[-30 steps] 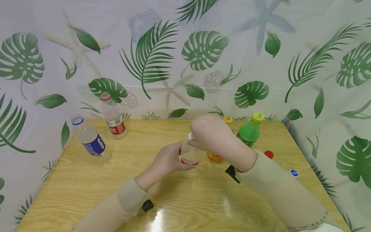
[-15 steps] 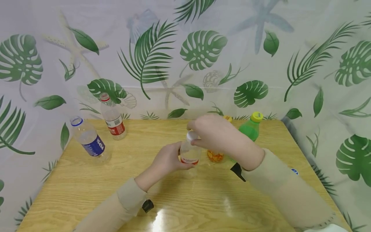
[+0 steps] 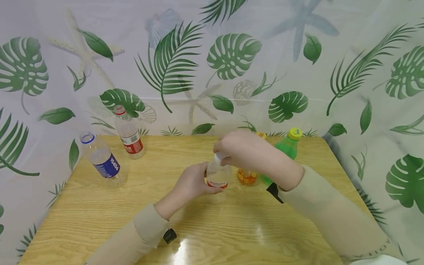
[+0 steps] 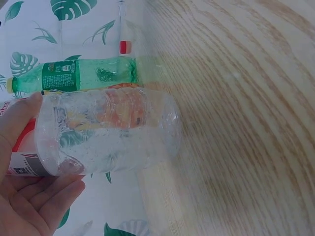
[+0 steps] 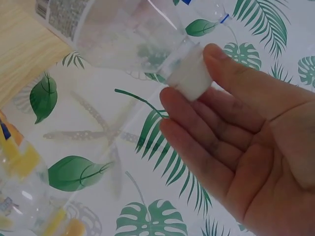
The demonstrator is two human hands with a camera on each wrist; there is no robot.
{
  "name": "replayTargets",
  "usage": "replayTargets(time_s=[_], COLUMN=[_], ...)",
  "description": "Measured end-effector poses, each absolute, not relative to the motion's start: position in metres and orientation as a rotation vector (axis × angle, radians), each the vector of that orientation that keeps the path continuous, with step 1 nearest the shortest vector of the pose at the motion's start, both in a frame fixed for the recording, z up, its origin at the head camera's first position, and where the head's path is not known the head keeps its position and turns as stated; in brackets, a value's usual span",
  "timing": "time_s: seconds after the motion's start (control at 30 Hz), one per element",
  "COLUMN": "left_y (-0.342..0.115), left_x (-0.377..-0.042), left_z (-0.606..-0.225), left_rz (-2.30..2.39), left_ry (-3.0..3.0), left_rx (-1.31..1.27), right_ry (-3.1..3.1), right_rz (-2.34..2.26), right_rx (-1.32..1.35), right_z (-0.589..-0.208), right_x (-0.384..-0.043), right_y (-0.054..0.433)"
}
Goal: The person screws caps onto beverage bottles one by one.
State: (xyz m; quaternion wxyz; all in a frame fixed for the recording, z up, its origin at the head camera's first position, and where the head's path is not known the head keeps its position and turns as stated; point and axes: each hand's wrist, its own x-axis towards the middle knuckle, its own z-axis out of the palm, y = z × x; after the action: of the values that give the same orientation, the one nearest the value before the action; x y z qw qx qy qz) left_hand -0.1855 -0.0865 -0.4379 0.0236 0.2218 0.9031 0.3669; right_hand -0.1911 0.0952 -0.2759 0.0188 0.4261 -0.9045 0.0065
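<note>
At the middle of the wooden table my left hand [image 3: 193,180] grips a clear plastic bottle [image 3: 218,175] with a red and white label, thumb on one side and fingers on the other. The bottle's lower body [image 4: 113,130] is see-through in the left wrist view. My right hand [image 3: 246,149] is at its top, pinching the white cap [image 5: 189,77] between thumb and fingers. That cap sits on the bottle neck in the right wrist view. From the head, the right hand partly hides the cap.
A capless Pepsi bottle [image 3: 106,165] and a capless red-labelled bottle [image 3: 132,141] stand at the left of the table [image 3: 149,191]. Behind my right arm are an orange-filled bottle [image 3: 246,176] and a green bottle [image 3: 286,149] with a yellow cap. A leaf-print sheet [image 3: 185,73] hangs behind.
My right hand has turned slightly on the cap, and its wrist and sleeve have shifted right, covering the loose red and blue-white caps. My left hand keeps its hold.
</note>
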Motion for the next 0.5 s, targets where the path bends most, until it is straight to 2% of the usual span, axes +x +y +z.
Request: replayTargets(time_s=[0.5], left_y=[-0.086], left_x=[-0.184], left_z=[-0.438], left_rz=[1.114], left_ry=[2.793], left_rx=[0.671], right_ry=[-2.761], right_rz=[-0.115], right_rx=[1.066], right_z=[-0.283], right_x=[-0.183], right_y=[0.084])
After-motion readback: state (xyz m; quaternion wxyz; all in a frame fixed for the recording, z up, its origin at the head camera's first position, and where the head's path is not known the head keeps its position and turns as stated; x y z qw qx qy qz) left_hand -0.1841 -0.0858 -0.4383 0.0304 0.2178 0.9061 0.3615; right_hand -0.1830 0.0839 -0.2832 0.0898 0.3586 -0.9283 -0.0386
